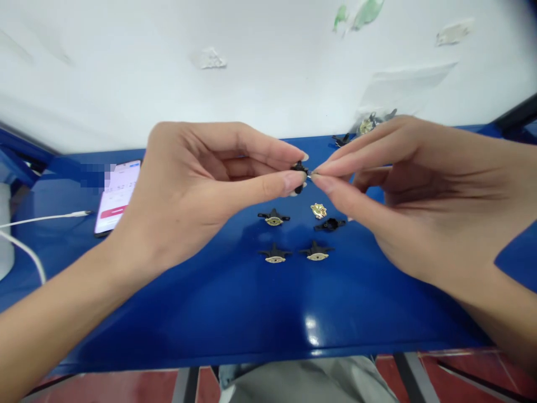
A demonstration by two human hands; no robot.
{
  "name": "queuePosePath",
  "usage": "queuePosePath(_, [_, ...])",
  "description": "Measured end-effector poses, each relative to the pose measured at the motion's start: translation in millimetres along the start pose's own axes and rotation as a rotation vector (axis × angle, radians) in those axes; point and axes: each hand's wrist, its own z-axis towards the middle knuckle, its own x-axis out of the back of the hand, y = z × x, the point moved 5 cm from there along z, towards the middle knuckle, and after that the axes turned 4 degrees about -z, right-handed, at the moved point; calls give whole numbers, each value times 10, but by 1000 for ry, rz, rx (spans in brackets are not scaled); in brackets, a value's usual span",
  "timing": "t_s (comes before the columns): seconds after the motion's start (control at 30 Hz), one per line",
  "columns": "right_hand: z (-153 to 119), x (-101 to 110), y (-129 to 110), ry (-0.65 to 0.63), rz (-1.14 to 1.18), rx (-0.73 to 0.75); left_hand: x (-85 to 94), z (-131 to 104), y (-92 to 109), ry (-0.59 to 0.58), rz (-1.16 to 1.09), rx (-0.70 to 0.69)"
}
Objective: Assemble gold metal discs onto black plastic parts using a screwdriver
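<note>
My left hand [197,184] pinches a small black plastic part [299,168] between thumb and fingers, held above the blue table [235,302]. My right hand [419,190] meets it from the right, thumb and forefinger pinched on a tiny metal piece [310,175] at the black part's edge. Below the hands, on the table, lie three black parts with brass-coloured inserts [274,218] [274,256] [316,253], one bare black part [330,225] and one loose brass-coloured piece [319,210].
A phone [117,196] with a lit screen lies at the table's left, next to a white cable [46,217]. More black and brass parts [364,126] sit in a clear bag at the back right, against the white wall. The table's front edge is near my lap.
</note>
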Motion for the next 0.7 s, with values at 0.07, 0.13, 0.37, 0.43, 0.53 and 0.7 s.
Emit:
queuePosePath(0.07, [9, -11, -20, -17, -13, 5, 7, -10, -74, -42, -103, 60])
queuePosePath(0.13, [12, -23, -22, -28, 1, 19, 10, -14, -161, -84, -164, 126])
queuePosePath(0.37, [-8, -104, 147, -74, 125, -15, -119, -45, -455, -35, -347, 335])
queuePosePath(0.43, [-18, -145, 263, -81, 203, -40, -233, -82, -558, -12, -500, 377])
queuePosePath(0.53, [-34, -195, 425, -90, 326, -43, -400, -149, -717, 9, -686, 443])
queuePosePath(0.7, [-42, -234, 544, -148, 324, -77, -498, -223, -880, 12, -826, 525])
